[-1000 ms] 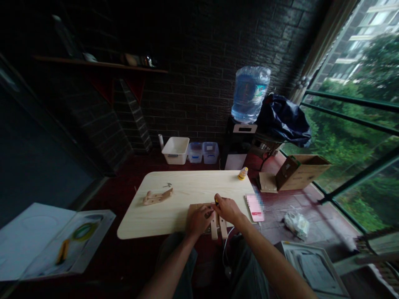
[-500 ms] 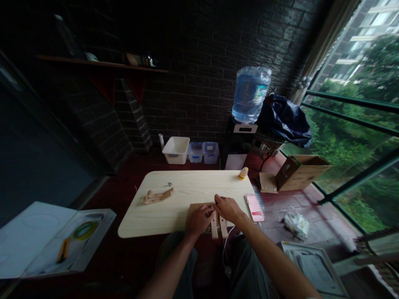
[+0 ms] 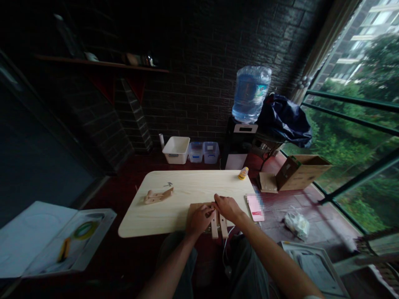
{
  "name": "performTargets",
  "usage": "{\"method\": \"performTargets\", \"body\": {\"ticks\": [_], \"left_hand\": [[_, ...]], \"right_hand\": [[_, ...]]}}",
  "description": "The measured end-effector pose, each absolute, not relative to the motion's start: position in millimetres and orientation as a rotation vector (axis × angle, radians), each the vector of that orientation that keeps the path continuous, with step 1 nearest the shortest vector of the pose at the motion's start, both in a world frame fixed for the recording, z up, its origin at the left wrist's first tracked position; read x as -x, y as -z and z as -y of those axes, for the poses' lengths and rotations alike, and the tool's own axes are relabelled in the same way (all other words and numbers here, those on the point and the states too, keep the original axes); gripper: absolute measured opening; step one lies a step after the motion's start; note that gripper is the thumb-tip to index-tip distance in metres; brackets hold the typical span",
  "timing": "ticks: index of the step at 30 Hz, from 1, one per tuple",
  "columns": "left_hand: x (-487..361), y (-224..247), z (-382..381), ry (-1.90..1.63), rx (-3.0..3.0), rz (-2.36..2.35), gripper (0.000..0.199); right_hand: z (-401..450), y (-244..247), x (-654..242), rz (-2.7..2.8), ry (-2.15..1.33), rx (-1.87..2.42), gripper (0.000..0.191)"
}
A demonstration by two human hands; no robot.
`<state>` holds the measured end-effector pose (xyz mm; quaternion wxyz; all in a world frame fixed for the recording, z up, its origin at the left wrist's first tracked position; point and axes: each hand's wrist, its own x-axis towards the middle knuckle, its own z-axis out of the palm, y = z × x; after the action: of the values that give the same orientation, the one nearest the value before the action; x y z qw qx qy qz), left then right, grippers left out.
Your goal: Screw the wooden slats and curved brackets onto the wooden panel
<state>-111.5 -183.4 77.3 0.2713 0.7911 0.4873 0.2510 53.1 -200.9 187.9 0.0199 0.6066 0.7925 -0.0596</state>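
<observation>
At the near edge of the pale wooden table (image 3: pixel 174 216), both hands meet over a wooden piece with two parallel legs (image 3: pixel 223 228) that stick out past the edge toward me. My left hand (image 3: pixel 200 218) is curled at its left side, fingers bent in at its top end. From the right, my right hand (image 3: pixel 227 207) closes its fingers on the same end. Whatever small part lies between the fingertips is hidden. Under my left hand shows a flat brown board (image 3: pixel 193 207). A second wooden piece (image 3: pixel 158 196) lies on the table's left, near small dark metal bits (image 3: pixel 168 184).
A yellow-capped bottle (image 3: pixel 243 173) stands at the far right corner, and a pink, partly blurred item (image 3: pixel 255 207) lies at the right edge. Left of the table is an open white case (image 3: pixel 93 245). A white cable (image 3: pixel 225 249) hangs below. Plastic bins (image 3: pixel 176 158) stand by the wall.
Almost nothing differs. The fingers of both hands have shifted very slightly at the top end of the wooden piece.
</observation>
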Motion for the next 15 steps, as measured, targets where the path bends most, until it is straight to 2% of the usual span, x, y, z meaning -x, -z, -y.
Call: {"method": "performTargets", "body": {"ticks": [10, 15], "left_hand": [[111.5, -78.3, 183.9, -0.671, -2.122, -1.318, 0.019], [111.4, -79.9, 184.7, -0.673, -2.098, -1.303, 0.02]], "right_hand": [[206.3, -195.9, -60.9, -2.509, 0.243, -1.776, 0.023], [203.3, -197.9, -57.7, -2.43, 0.246, -1.832, 0.028]]}}
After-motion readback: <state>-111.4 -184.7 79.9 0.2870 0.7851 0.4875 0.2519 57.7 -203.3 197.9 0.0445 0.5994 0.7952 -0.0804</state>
